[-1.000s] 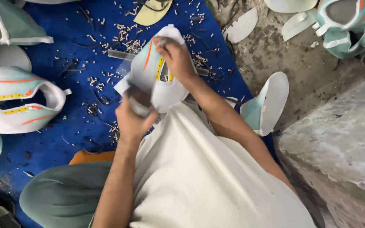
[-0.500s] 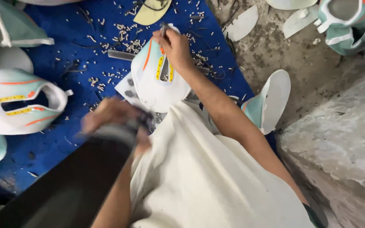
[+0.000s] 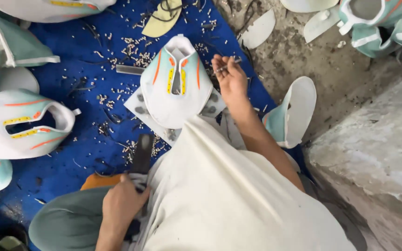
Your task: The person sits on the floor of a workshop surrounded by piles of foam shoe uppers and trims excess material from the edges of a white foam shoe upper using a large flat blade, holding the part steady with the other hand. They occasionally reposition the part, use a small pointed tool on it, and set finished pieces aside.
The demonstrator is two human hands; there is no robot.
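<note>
step looks like punching: upper (image 3: pixel 177 86) lies flat on the blue mat (image 3: pixel 84 135), centred ahead of the knees. right hand (image 3: pixel 230 80) pinches a thin punch (image 3: pixel 226 67) just beside it; left hand (image 3: pixel 123 204) grips a dark hammer (image 3: pixel 141 153) low. next move likely needs the punch set upright on the upper before any strike.

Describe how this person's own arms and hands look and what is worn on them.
Both forearms are bare, with no sleeves reaching them in view. The left hand and right hand wear no gloves, and no rings, watch or bracelet can be seen. A loose cream shirt covers the body between the arms; where its sleeves end cannot be seen.
</note>
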